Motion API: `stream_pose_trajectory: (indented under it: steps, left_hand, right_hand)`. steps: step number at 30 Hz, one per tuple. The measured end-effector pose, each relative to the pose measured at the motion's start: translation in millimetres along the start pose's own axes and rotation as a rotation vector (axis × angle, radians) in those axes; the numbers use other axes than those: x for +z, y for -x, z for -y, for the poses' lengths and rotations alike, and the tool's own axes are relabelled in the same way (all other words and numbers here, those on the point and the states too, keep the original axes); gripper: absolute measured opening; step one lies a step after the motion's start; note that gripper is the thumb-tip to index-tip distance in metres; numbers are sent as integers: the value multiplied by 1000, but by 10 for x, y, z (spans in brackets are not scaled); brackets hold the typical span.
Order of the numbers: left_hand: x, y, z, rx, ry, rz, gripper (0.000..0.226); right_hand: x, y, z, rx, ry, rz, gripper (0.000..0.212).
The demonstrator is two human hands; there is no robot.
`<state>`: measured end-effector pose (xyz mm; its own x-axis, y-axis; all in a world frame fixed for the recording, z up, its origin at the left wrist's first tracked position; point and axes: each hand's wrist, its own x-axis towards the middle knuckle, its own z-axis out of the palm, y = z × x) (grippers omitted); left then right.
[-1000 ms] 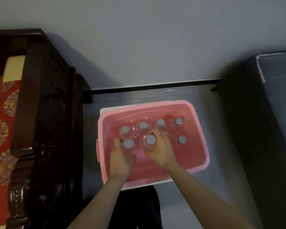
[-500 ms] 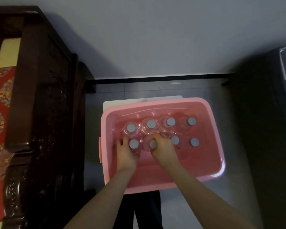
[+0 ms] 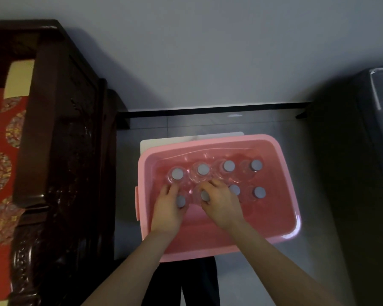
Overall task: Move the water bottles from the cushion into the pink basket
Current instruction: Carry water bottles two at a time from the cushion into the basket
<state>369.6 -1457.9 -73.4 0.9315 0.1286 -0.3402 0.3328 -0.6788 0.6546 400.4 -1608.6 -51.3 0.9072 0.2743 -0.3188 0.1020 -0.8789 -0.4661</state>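
- Room: a grey wall fills twelve o'clock, a dark carved wooden bench (image 3: 60, 151) with a red patterned cushion (image 3: 0, 162) stands at nine o'clock, and a dark unit (image 3: 363, 173) sits at three o'clock.
- Surface: the pink basket (image 3: 283, 235) rests on a tiled floor (image 3: 128, 195), dead centre.
- Water bottles: eight stand upright in two rows, grey caps up, long axes vertical; none shows on the visible cushion.
- Left hand (image 3: 167, 210) is wrapped around the near-left bottle (image 3: 181, 201).
- Right hand (image 3: 221, 204) grips its neighbour (image 3: 205, 196); the hands are close, not touching.
- Likely next: let go and lift straight up.
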Motion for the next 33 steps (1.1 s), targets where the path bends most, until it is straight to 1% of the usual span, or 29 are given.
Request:
stream_pose_trajectory:
  steps: [2,3,5,7,11,13,15,18,20,21,23,26,28,30,33]
  left_hand:
    - [-90,30,-5,87,-116,32,31]
    - [-126,38,-7,106,-175,38,25]
    - [-175,31,-12,122,-248,41,20]
    - [-208,4,-31,135,-269,27,17]
    - [-189,-33,-41,151,-272,56,19]
    - [-182,-28,-30,160,-268,74,19]
    - [-206,-37,-34,157,-289,104,24]
    - [-363,-46,-144,164,-336,143,46]
    - [-551,-58,-267,206,-373,139,45]
    - [-668,-58,-336,237,-383,123,43]
    - [-943,-54,-464,301,-369,63,44]
    - [-1437,45,-626,384,-339,-111,51]
    - [-1813,214,-689,391,-305,-232,55]
    - [-2029,246,-706,385,-283,-307,57]
    - [-2704,741,-626,313,-248,-501,60]
  right_hand:
    - [-29,-5,11,-2,-17,-2,31]
    - [-43,-7,21,1,-26,-3,31]
    - [-53,-8,26,4,-36,15,32]
    - [-70,-4,11,9,-63,43,35]
    - [-107,35,-35,12,-117,90,50]
    - [-145,112,-46,23,-142,78,51]
    - [-212,181,-68,32,-162,20,47]
    - [-418,288,-97,67,-188,-105,40]
    - [-595,328,-98,80,-173,-195,33]
    - [-694,333,-85,75,-149,-234,31]
    - [-914,296,-34,62,-86,-279,34]
    - [-1297,258,186,-34,2,-344,45]
    - [-1523,253,444,-120,34,-383,47]
    - [-1646,180,568,-150,43,-421,47]
    - [-1902,304,1213,-314,37,-473,46]
